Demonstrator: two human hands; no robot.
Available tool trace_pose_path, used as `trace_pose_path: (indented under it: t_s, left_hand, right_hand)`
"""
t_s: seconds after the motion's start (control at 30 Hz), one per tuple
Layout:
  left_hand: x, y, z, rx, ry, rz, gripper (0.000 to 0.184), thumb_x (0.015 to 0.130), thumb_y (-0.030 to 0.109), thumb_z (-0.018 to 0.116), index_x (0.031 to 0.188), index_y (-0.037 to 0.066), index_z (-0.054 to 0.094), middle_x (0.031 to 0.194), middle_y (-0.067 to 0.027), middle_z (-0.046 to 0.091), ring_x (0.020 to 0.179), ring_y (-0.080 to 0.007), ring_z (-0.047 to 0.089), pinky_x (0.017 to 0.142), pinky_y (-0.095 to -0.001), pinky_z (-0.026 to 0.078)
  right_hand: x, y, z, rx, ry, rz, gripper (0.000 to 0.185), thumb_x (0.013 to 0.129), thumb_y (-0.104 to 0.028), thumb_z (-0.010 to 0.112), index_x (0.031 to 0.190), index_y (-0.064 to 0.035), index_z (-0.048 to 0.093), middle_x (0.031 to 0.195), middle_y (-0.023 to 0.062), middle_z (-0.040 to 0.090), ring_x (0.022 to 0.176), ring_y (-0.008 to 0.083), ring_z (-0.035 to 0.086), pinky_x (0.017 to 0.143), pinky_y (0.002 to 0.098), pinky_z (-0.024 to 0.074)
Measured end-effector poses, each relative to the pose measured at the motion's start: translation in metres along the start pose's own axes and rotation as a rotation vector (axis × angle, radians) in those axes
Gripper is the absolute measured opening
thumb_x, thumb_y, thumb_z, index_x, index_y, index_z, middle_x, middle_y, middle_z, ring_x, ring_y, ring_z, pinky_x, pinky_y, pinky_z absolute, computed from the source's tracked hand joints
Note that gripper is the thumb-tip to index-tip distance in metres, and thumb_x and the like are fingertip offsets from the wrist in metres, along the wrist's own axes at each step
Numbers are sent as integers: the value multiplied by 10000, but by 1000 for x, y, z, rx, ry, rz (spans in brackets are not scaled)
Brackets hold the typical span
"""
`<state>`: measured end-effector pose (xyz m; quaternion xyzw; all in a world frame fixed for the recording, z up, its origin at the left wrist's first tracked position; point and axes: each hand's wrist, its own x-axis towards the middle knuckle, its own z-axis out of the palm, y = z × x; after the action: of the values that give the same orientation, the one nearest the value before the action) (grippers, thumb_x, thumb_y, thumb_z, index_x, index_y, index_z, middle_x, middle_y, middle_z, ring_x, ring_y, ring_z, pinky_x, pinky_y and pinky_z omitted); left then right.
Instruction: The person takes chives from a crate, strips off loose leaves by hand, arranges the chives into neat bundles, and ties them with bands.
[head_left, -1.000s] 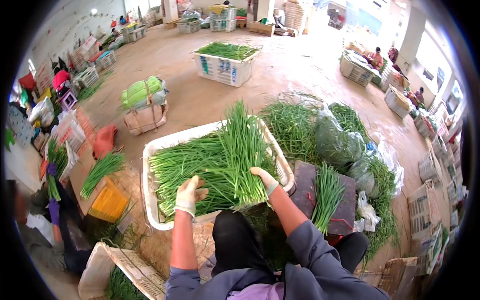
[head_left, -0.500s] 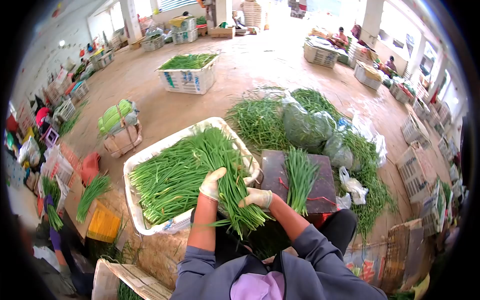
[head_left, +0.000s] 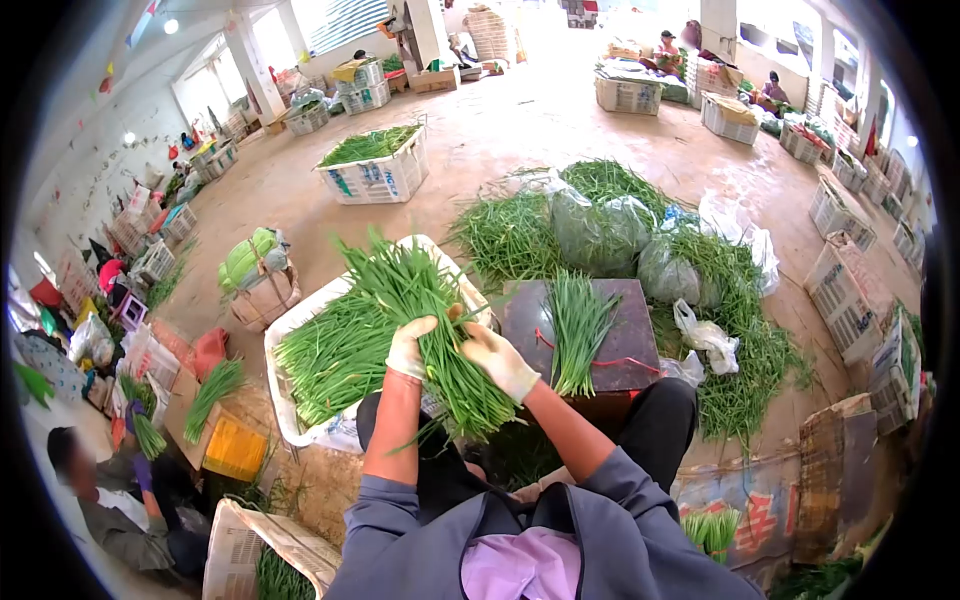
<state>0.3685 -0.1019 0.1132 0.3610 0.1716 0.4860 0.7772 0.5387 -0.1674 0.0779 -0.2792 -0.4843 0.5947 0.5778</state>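
Clasping a loose bundle of slender green stalks (head_left: 455,378) mid-length, my pale-gloved left hand (head_left: 408,347) and right hand (head_left: 499,364) are holding it at a white plastic crate (head_left: 343,432); remotely, I'm judging it light, floppy, easily bruised, best gripped there.

readable text: none | white crate (head_left: 408,172): blue print, too small to read | floor sheet (head_left: 735,530): red characters, illegible
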Motion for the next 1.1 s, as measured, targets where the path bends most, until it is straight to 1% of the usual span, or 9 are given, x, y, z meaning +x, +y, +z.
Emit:
trace_pose_path:
  t_s: [0.07,0.2,0.27,0.33,0.4,0.47,0.6,0.87,1.1]
  left_hand:
    - [5,-7,1,12,13,34,503,774,148,721,1207,-82,607,1131,-222,683,1012,-309,684,887,-418,574]
    - [-4,-3,-24,-8,184,-39,387,764,127,699,1100,-63,659,948,-184,719,855,-308,703,812,-428,589]
    - [-4,5,-47,-91,365,61,287,775,126,675,1018,-27,670,876,-162,710,776,-299,693,744,-428,597]
    - [5,17,-76,-92,469,141,229,796,119,655,982,-15,661,856,-155,699,750,-304,678,717,-431,589]
    - [10,35,-72,-92,520,161,196,828,99,604,969,-25,660,835,-142,691,731,-286,669,702,-419,585]
    - [9,37,-83,-44,542,254,197,846,101,598,975,-33,663,850,-137,694,728,-280,670,698,-409,584]
    - [9,37,-44,-10,711,458,214,896,132,606,1014,-36,666,899,-139,706,727,-273,680,677,-406,584]
    - [17,26,-46,-398,606,517,163,919,224,646,957,66,643,811,-83,670,733,-244,648,716,-412,558]
    - [8,30,-43,-380,615,489,183,903,241,655,913,58,646,802,-83,674,740,-262,652,728,-427,559]
  right_hand:
    - [-6,-21,15,-751,225,-153,393,917,-213,668,1204,49,619,1096,150,701,1049,195,641,932,307,476]
    - [-19,-36,7,-63,411,-63,159,993,-149,559,1062,-48,660,831,79,700,722,182,653,681,305,516]
    - [-40,-28,-34,840,-102,-25,161,1028,-183,502,1007,-64,608,698,16,601,559,138,559,517,288,451]
    - [-72,-31,-35,462,164,193,184,1044,-218,462,981,-76,561,630,-22,494,450,118,460,433,268,361]
    - [-91,-5,-54,-374,-112,411,197,1026,-212,478,1044,-52,592,692,36,583,561,187,586,533,315,471]
    - [-123,78,-110,-1171,-669,-244,283,981,-237,549,1154,-20,603,871,114,687,805,246,686,746,351,541]
    - [-92,8,-37,-635,-37,535,628,852,-265,749,1358,20,508,1333,203,595,1243,241,573,1022,347,454]
    - [-9,89,-13,128,2,321,692,833,-141,759,1419,36,436,1331,110,602,1172,188,566,1029,343,424]
    - [5,71,12,-698,-118,175,675,772,-303,812,1332,-21,561,1075,121,702,942,164,648,856,302,507]
